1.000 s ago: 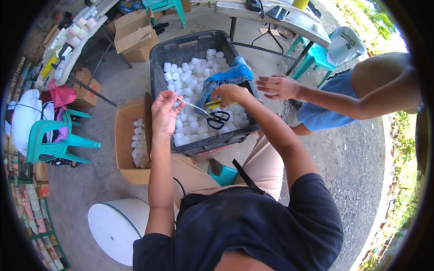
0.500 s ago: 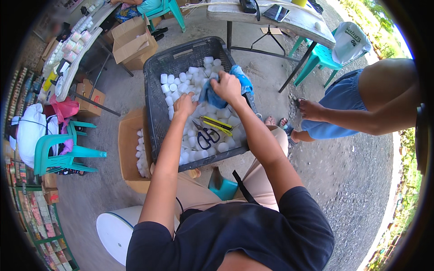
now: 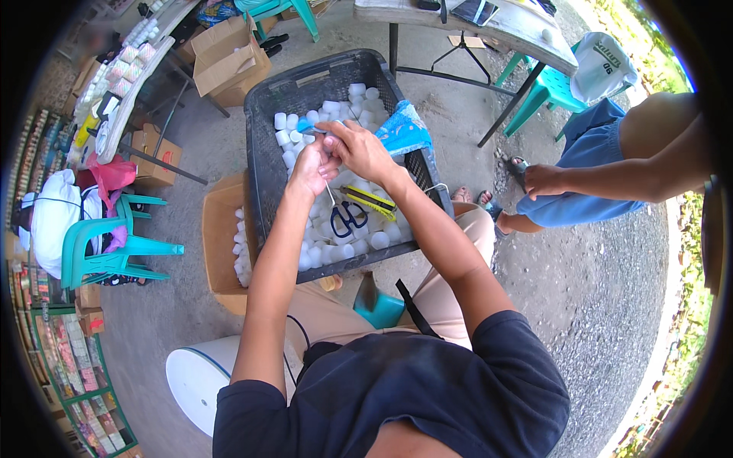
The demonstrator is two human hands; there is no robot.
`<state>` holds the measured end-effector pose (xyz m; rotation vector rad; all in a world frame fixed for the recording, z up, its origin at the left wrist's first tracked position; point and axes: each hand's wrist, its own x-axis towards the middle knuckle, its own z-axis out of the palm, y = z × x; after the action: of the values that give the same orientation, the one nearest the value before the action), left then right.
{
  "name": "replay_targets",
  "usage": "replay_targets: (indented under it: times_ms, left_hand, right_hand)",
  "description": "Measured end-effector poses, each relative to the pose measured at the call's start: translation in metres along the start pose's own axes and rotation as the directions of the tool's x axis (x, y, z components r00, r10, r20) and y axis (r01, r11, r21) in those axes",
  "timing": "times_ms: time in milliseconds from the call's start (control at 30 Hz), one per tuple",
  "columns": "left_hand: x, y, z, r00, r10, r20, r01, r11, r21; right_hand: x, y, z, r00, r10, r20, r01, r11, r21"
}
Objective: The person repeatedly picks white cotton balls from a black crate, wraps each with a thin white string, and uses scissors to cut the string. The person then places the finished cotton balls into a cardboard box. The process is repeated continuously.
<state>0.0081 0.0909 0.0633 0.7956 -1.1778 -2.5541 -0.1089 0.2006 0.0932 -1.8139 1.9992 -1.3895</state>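
Both my hands are together above a black plastic crate (image 3: 269, 206) filled with short white cylinders (image 3: 357, 90). My left hand (image 3: 313, 166) is closed, its fingertips pressed against the right hand; what they pinch is hidden. Bent over it, my right hand (image 3: 362, 151) is closed, and a small blue plastic piece (image 3: 307, 124) sticks out at its fingertips. A thin pale line, string or blade, shows below the left fingers. Dark-handled scissors (image 3: 348, 221) and a yellow cutter knife (image 3: 369, 201) lie on the cylinders nearer me. Blue plastic sheeting (image 3: 405, 131) drapes over the crate's right rim.
A cardboard box (image 3: 221, 252) of white cylinders stands left of the crate. Another open carton (image 3: 229, 65) sits behind. Tables (image 3: 527, 42) stand far right and far left. A person in blue shorts (image 3: 569, 187) is at right. Stacked green chairs (image 3: 114, 248) are at left.
My right hand has moved left and met my left hand. The blue piece it held has shifted left, to its fingertips. More of the blue sheeting on the rim shows.
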Motion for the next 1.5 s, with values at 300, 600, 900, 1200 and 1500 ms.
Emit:
replay_targets:
  times_ms: [300,600,900,1200,1500]
  left_hand:
    - [-0.072,-0.007,0.036,0.956,0.227,0.184,-0.206,0.970,-0.127]
    - [-0.118,-0.013,0.027,0.910,0.347,-0.227,-0.348,0.937,0.038]
    - [-0.113,-0.034,0.048,0.523,0.852,-0.032,-0.503,0.339,0.795]
    - [-0.101,-0.030,0.055,0.899,0.404,-0.167,-0.397,0.915,0.074]
    - [-0.124,-0.030,0.069,0.434,0.901,0.014,-0.412,0.184,0.892]
  right_hand:
    - [-0.013,-0.030,-0.015,0.879,0.449,0.160,-0.179,0.000,0.984]
    - [-0.033,-0.106,0.004,0.999,0.006,-0.044,0.005,0.969,0.247]
    - [-0.028,-0.077,0.007,0.847,0.397,0.354,-0.388,0.007,0.922]
    - [-0.053,-0.073,0.017,0.967,0.236,-0.097,-0.091,0.675,0.732]
    - [-0.045,-0.057,0.014,0.923,0.321,-0.211,-0.205,0.876,0.437]
